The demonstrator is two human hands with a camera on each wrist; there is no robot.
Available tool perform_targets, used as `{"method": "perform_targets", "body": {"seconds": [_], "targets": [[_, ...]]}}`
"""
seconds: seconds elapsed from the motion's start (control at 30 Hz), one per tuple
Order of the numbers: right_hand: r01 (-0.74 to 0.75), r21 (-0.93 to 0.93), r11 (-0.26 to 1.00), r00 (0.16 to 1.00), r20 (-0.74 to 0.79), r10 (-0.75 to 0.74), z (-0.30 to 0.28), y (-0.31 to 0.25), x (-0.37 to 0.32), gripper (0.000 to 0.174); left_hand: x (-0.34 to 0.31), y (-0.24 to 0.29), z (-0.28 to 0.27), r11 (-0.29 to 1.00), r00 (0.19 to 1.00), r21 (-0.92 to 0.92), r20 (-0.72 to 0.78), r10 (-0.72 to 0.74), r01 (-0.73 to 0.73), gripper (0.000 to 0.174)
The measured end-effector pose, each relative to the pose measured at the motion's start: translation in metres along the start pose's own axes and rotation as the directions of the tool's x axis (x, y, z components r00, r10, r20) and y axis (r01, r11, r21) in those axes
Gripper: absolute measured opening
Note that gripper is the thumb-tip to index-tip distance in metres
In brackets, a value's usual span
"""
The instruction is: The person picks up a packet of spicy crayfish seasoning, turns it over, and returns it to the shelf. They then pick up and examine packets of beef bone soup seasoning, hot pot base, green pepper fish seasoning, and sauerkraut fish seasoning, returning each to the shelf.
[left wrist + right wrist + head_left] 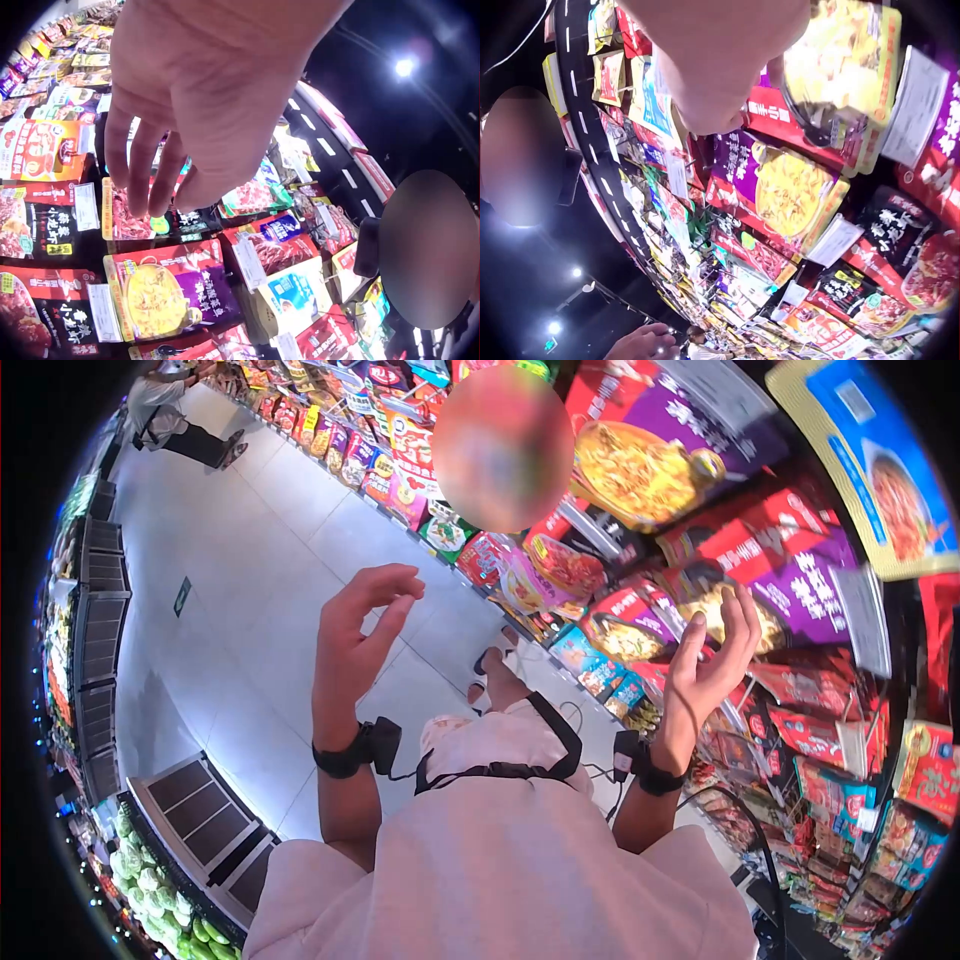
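Observation:
Both hands are raised in front of the body, holding nothing. The left hand (365, 630) is over the floor, its fingers loosely bent and the thumb near them; the left wrist view shows this hand (202, 97) from the palm side. Beside the hanging packets is the right hand (702, 678), fingers spread and slightly bent; whether it touches one is unclear. Behind it hangs a red and purple packet (815, 585). Similar packets with a yellow dish appear in the left wrist view (206, 289) and the right wrist view (787, 199), where the right hand (720, 60) fills the top.
Shelves of hanging packets (820, 730) run along the right, with price tags (862, 620) sticking out. A tiled floor (250, 630) lies left, with a produce stand (150, 875) at lower left. Another person (165, 420) stands at upper left. Cables hang near the right wrist.

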State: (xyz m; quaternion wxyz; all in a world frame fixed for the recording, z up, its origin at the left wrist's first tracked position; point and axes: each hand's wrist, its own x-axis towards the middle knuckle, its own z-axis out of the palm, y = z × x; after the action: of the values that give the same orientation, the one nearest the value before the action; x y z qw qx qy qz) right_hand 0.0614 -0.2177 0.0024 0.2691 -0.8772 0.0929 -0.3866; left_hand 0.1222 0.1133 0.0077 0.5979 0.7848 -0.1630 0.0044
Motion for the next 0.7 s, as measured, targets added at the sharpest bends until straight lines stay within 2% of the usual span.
{"method": "perform_targets", "body": {"seconds": [0.07, 0.13, 0.2, 0.27, 0.33, 0.4, 0.5, 0.6, 0.67, 0.7], "targets": [[-0.009, 0.083, 0.997, 0.999, -0.041, 0.012, 0.024, -0.003, 0.014, 0.031, 0.023, -0.003, -0.005, 0.999, 1.000, 0.030, 0.002, 0.013, -0.013, 0.024], [-0.027, 0.105, 0.994, 0.997, -0.066, 0.034, 0.045, -0.007, 0.026, 0.030, 0.044, -0.002, -0.013, 0.998, 1.000, 0.062, 0.013, 0.022, -0.023, 0.024], [0.014, 0.078, 0.997, 0.998, -0.063, -0.009, 0.057, -0.013, 0.039, 0.029, 0.067, -0.003, -0.019, 0.999, 0.998, 0.043, 0.056, -0.017, 0.015, 0.022], [0.036, 0.098, 0.995, 0.999, -0.018, -0.034, 0.069, -0.022, 0.050, 0.027, 0.090, -0.010, -0.024, 0.999, 0.998, 0.032, 0.058, -0.004, 0.003, 0.022], [-0.070, 0.213, 0.975, 0.997, 0.039, 0.063, 0.082, -0.027, 0.053, 0.027, 0.111, -0.018, -0.028, 1.000, 0.999, 0.016, 0.050, 0.017, -0.017, 0.022], [-0.015, 0.169, 0.986, 0.998, 0.055, 0.006, 0.089, -0.035, 0.060, 0.027, 0.131, -0.026, -0.028, 0.998, 0.997, 0.002, -0.023, 0.069, -0.069, 0.023], [0.027, 0.133, 0.991, 0.998, 0.057, -0.035, 0.096, -0.048, 0.070, 0.027, 0.159, -0.038, -0.028, 0.995, 0.998, -0.085, -0.037, 0.056, -0.059, 0.023], [0.066, 0.144, 0.987, 0.987, 0.135, -0.085, 0.109, -0.055, 0.082, 0.027, 0.188, -0.059, -0.028, 0.990, 0.995, -0.102, -0.035, 0.093, -0.096, 0.023], [-0.049, 0.259, 0.965, 0.981, 0.196, -0.003, 0.121, -0.064, 0.087, 0.029, 0.208, -0.078, -0.028, 0.991, 0.997, -0.112, 0.011, 0.080, -0.078, 0.026], [-0.056, 0.256, 0.965, 0.982, 0.191, 0.006, 0.127, -0.066, 0.089, 0.029, 0.218, -0.086, -0.027, 0.989, 0.996, -0.126, 0.034, 0.077, -0.072, 0.030]]}}
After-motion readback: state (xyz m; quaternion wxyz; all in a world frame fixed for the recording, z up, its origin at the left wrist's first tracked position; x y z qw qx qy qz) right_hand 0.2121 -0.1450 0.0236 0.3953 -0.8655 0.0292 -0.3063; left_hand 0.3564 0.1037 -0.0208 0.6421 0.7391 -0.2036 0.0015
